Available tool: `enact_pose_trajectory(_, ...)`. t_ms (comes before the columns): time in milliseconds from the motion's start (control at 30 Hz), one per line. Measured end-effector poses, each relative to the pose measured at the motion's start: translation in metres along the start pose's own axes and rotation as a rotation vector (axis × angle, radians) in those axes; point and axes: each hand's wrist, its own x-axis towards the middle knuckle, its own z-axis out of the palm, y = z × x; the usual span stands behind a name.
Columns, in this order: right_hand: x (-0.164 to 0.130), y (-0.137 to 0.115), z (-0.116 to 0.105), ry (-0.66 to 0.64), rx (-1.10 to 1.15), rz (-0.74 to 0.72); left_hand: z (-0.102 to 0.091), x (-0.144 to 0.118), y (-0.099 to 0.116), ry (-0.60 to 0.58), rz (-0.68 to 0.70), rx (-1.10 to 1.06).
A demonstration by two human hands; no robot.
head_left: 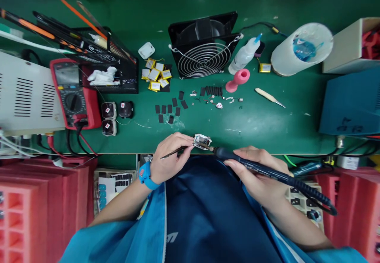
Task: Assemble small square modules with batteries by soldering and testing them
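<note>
At the bench's front edge, my left hand (170, 148) pinches a small white electronic housing (202, 140) with its circuit side up. A thin dark tool (173, 152), which looks like tweezers, also lies in that hand, its front end hidden by the fingers. My right hand (264, 172) is closed around a dark blue soldering iron (252, 166). The iron's tip reaches the housing's lower right side; whether it touches a joint is too small to tell. Beyond the hands lie several black pads (169, 108) and tiny loose parts (219, 105).
Yellow-edged battery cells (154, 74), a black fan (204, 45), a dispensing bottle (243, 57) and a pink holder (237, 80) stand farther back. A red multimeter (73, 93) is left, a blue box (350, 101) right. A pointed hand tool (268, 97) lies right of centre.
</note>
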Motion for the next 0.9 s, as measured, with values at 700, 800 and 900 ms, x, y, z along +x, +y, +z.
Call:
enact_pose_trajectory(700, 0.0072, -0.0037, 0.0015, -0.048, 0.005, -0.007, -0.0004, 0.0001, 0.0017, -0.007, -0.022, -0.003)
enact_pose_trajectory(800, 0.0079, -0.0047, 0.0021, -0.052, 0.027, -0.006, 0.0001, -0.0005, 0.0017, -0.004, -0.025, -0.015)
enact_pose_trajectory(900, 0.0058, -0.0028, 0.0025, -0.049, 0.056, -0.001, 0.0007, -0.0011, 0.0015, 0.0, -0.036, -0.021)
